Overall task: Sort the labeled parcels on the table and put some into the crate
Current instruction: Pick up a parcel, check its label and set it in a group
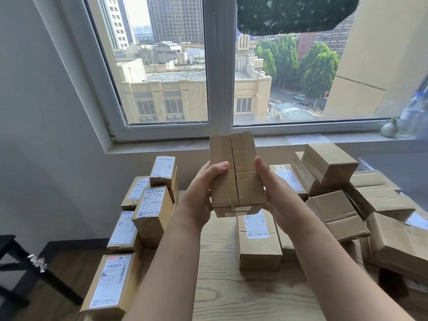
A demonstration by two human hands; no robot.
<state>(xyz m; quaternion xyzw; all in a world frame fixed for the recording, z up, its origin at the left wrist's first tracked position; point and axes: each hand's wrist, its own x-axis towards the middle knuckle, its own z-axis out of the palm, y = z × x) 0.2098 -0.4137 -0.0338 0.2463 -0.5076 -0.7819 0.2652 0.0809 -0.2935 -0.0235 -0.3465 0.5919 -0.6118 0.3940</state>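
Parcel: brown cardboard parcel [236, 172], held up off the surface at the middle of the view. Its long side runs toward twelve o'clock and its taped seam faces the camera. No label shows on this face.
Left grip: left grip [203, 186] is clamped on the parcel's nine o'clock edge, thumb across the front, fingers hidden behind.
Right grip: right grip [275, 193] is clamped on the three o'clock edge, thumb along the side, palm cupping the lower corner.
Step in hand: probably checking this parcel for its label before choosing where it goes.
Doing it well: the label is likely on a hidden face. Roll the parcel about its long axis, shifting one grip at a time, until print faces up, and read it before lowering. The box looks light and stiff, so a modest squeeze should do. Pressing hard on the seam could buckle it.
Labelled boxes: labelled boxes [152, 212] are stacked from nine to seven o'clock along the surface's left edge, labels up. A single box [257, 239] with a label lies at six o'clock, just below the parcel.
Plain boxes: a loose pile of plain boxes [331, 167] runs from two to four o'clock, some tilted on each other.
Surface: pale wood-grain surface [220, 286]. The strip at six o'clock would suit setting the parcel down.
Crate: not in view, so find it before committing.
Beyond: window [217, 66] at twelve o'clock, small vase [389, 128] on the sill at two o'clock.
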